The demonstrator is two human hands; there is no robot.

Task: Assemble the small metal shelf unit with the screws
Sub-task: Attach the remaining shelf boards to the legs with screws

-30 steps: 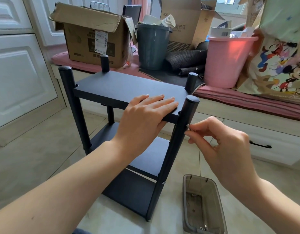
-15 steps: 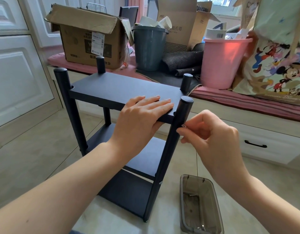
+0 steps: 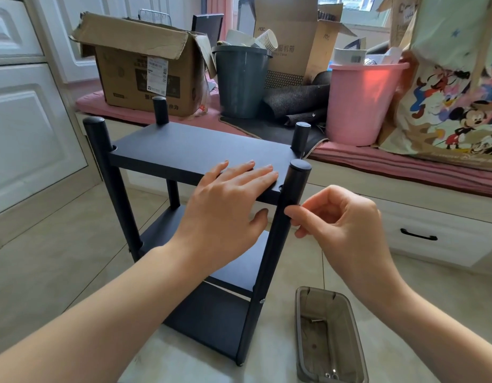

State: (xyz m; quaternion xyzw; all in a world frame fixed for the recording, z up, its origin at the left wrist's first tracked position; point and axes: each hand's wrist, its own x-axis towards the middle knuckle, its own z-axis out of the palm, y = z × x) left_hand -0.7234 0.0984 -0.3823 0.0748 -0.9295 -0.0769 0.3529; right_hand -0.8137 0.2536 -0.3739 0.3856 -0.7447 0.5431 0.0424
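Pale floor tiles hold the black metal shelf unit (image 3: 200,217), where the left hand (image 3: 225,205) stays flat, fingers together, on the top board, while the right hand (image 3: 341,225) has slid its pinched fingertips (image 3: 290,210) down the near right post, probably starting a screw I cannot see.

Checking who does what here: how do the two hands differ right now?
The left hand lies flat, fingers spread, palm down on the top shelf; the right hand is curled, fingertips pinched against the near right post just under that shelf. The left hand presses from above, the right hand works from the side. Both touch the shelf unit.
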